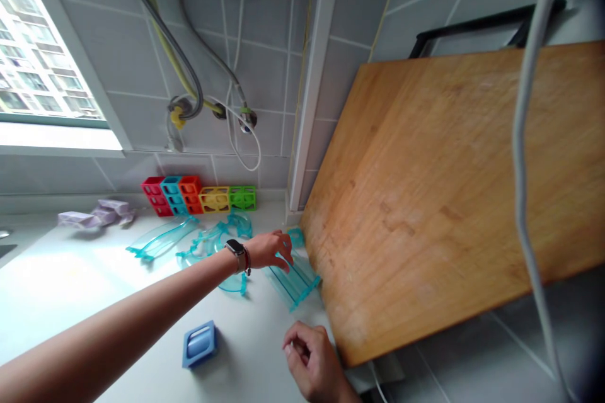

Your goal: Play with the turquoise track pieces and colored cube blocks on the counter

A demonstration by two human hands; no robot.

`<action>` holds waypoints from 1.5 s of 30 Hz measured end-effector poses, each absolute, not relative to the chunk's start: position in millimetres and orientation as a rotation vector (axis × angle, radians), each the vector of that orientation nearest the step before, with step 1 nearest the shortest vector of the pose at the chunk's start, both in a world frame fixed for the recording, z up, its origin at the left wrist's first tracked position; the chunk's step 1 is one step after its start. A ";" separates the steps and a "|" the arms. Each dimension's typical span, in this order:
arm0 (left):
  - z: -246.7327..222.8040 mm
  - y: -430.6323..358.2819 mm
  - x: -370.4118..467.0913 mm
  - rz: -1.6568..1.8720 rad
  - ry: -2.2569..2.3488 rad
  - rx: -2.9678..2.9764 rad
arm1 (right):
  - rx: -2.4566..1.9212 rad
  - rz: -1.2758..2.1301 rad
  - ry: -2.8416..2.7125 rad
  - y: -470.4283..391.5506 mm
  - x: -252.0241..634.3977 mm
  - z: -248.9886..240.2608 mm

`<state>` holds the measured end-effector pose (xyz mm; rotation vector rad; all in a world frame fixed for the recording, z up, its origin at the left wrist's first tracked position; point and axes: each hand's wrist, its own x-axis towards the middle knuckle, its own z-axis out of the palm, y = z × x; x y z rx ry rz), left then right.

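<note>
My left hand [270, 250], with a watch on its wrist, reaches over a translucent teal piece [297, 280] on the white counter [250, 340]. Its thumb and fingers are apart, and whether the fingertips touch the piece cannot be made out. Lower down, my right hand [312, 359] is curled closed near the bottom edge of the wooden board, with nothing visible in it. More teal curved pieces [163, 238] lie to the left of my left hand, some partly hidden behind it. A blue block [200, 344] sits apart at the lower left.
Red, blue, orange, yellow and green blocks [216, 199] stand in a row against the tiled wall. Pale purple pieces [97, 215] lie farther left. A large wooden board [449, 201] leans at the right, with a grey cable [520, 170] hanging before it. Hoses hang above.
</note>
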<state>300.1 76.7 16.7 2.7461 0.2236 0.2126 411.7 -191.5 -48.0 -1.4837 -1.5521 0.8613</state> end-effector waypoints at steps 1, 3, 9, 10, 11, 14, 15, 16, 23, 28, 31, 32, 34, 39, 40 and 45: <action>14.7 76.7 302.0 0.201 0.204 2.754 | -1.489 0.854 -1.550 -191.5 412.0 -47.9; 11.0 76.6 305.1 0.187 0.176 2.770 | -1.505 0.838 -1.540 -191.6 412.6 -47.7; 10.4 73.9 309.4 0.183 0.157 2.817 | -1.517 0.845 -1.522 -191.2 413.2 -49.5; 12.3 72.9 308.9 0.181 0.156 2.826 | -1.511 0.852 -1.514 -190.6 413.1 -49.5; 14.6 71.7 308.2 0.180 0.161 2.839 | -1.501 0.861 -1.504 -190.1 413.0 -49.4; 23.1 67.6 304.4 0.178 0.207 2.917 | -1.453 0.905 -1.477 -188.9 412.7 -49.3; 25.6 66.3 303.1 0.181 0.228 2.951 | -1.440 0.916 -1.474 -188.8 412.6 -49.7; 27.5 65.2 302.1 0.184 0.244 2.980 | -1.433 0.922 -1.470 -188.8 412.5 -50.3; 22.6 59.6 305.6 0.219 0.244 3.089 | -1.405 0.955 -1.460 -188.7 411.9 -51.5; 20.9 49.9 312.1 0.308 0.201 3.143 | -1.398 0.928 -1.466 -187.9 411.9 -49.9; 22.1 42.7 315.9 0.343 0.156 3.160 | -1.409 0.900 -1.481 -187.7 411.6 -50.2; 22.2 40.8 317.5 0.350 0.143 3.163 | -1.415 0.893 -1.485 -187.8 411.3 -49.9; 21.6 38.1 321.5 0.358 0.123 3.168 | -1.432 0.879 -1.497 -188.2 410.3 -48.1; 19.0 38.0 331.3 0.372 0.097 3.164 | -1.487 0.835 -1.581 -188.7 408.4 -41.9; 18.5 38.5 332.4 0.372 0.096 3.162 | -1.486 0.829 -1.583 -188.5 408.5 -41.7; 15.7 39.1 333.7 0.357 0.114 3.160 | -1.425 0.854 -1.522 -187.3 409.5 -43.8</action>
